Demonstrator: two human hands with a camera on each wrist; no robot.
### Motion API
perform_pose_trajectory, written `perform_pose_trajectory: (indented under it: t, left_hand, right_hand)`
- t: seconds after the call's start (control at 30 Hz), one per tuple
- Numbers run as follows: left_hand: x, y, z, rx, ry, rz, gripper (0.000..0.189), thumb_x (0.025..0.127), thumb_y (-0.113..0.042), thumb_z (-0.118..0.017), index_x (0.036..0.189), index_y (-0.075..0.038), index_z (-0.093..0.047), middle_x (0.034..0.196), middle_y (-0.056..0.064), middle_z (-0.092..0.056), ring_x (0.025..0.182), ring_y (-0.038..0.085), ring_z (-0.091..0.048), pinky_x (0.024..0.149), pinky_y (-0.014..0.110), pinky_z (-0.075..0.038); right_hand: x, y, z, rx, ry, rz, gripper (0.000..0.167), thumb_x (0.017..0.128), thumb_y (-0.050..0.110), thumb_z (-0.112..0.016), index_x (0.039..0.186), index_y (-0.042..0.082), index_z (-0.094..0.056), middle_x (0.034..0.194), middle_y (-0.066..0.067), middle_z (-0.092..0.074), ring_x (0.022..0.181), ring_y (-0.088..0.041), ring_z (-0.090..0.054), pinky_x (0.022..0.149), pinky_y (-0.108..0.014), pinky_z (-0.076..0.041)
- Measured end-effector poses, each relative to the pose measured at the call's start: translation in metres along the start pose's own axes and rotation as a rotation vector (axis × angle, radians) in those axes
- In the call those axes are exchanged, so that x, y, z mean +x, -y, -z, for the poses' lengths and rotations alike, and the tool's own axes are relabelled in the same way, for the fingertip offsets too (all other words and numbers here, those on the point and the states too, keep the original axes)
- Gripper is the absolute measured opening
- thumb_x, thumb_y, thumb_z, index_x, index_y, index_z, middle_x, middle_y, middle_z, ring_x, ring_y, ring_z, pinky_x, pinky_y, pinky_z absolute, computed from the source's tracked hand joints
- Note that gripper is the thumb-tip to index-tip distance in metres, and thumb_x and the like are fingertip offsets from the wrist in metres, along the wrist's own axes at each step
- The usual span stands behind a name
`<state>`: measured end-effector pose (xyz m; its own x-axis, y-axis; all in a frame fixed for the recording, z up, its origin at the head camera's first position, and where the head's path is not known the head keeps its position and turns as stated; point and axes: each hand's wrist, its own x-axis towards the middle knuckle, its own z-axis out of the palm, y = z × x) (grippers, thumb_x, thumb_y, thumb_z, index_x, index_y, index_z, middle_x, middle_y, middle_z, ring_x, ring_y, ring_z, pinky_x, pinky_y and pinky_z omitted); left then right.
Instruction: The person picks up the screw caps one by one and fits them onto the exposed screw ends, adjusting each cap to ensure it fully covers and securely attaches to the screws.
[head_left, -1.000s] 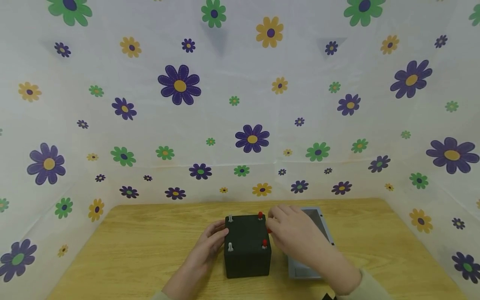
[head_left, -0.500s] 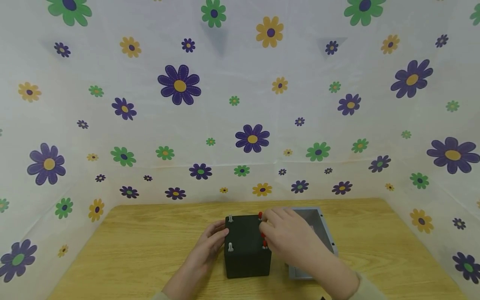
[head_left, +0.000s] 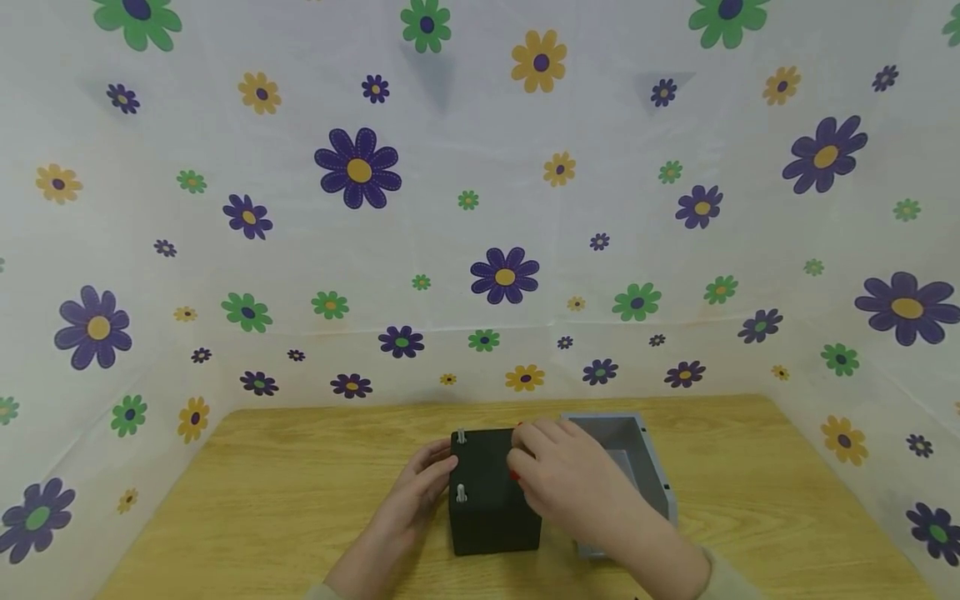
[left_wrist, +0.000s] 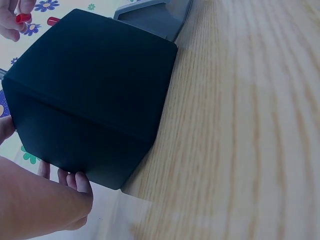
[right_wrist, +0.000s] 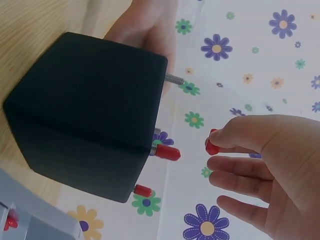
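Observation:
A black box (head_left: 491, 475) stands on the table with upright threaded bolts on its top. Two bolts (right_wrist: 175, 80) are bare, and two on the right side wear red caps (right_wrist: 167, 152). My left hand (head_left: 408, 496) rests along the box's left side, fingers fairly straight, thumb near the top edge. Over the right part of the top, my right hand (head_left: 570, 475) pinches a small red cap (right_wrist: 212, 145) between thumb and forefinger, its other fingers loosely extended. In the right wrist view the pinched cap is apart from the bolts. That hand hides the capped bolts in the head view.
A grey bin (head_left: 660, 467) stands right of the box, partly under my right forearm. Inside it are small red pieces (right_wrist: 11, 219). The wooden table (head_left: 300, 483) is backed by a white flowered cloth (head_left: 442, 250) on three sides.
My right hand has moved left from the box's right edge to over its top, bringing the red cap along and covering the capped bolts. The left hand and box stay put.

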<state>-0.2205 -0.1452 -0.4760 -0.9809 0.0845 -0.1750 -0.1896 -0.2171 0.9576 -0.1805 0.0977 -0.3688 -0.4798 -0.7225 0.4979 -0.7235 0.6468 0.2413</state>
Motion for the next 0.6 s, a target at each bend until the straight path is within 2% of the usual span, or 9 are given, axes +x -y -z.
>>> perform_pose_trajectory:
  t: [0.17, 0.6]
  left_hand:
    - [0.000, 0.000, 0.000, 0.006, 0.003, -0.002, 0.049, 0.104, -0.017, -0.063, 0.149, -0.001, -0.049, 0.140, 0.010, -0.053, 0.113, 0.012, -0.064, 0.116, 0.039, -0.041]
    - [-0.001, -0.002, -0.001, 0.024, 0.008, 0.020, 0.054, 0.105, -0.021, -0.062, 0.152, -0.001, -0.045, 0.149, 0.015, -0.047, 0.124, 0.018, -0.061, 0.123, 0.047, -0.037]
  right_hand:
    - [0.001, 0.002, -0.003, -0.007, -0.061, 0.034, 0.018, 0.084, 0.015, -0.088, 0.092, 0.017, -0.071, 0.103, 0.003, -0.067, 0.095, -0.015, -0.062, 0.084, -0.031, -0.057]
    - [0.009, 0.011, -0.008, 0.032, -0.090, 0.020, 0.017, 0.085, 0.017, -0.088, 0.096, 0.017, -0.075, 0.104, 0.003, -0.068, 0.096, -0.014, -0.063, 0.086, -0.029, -0.059]
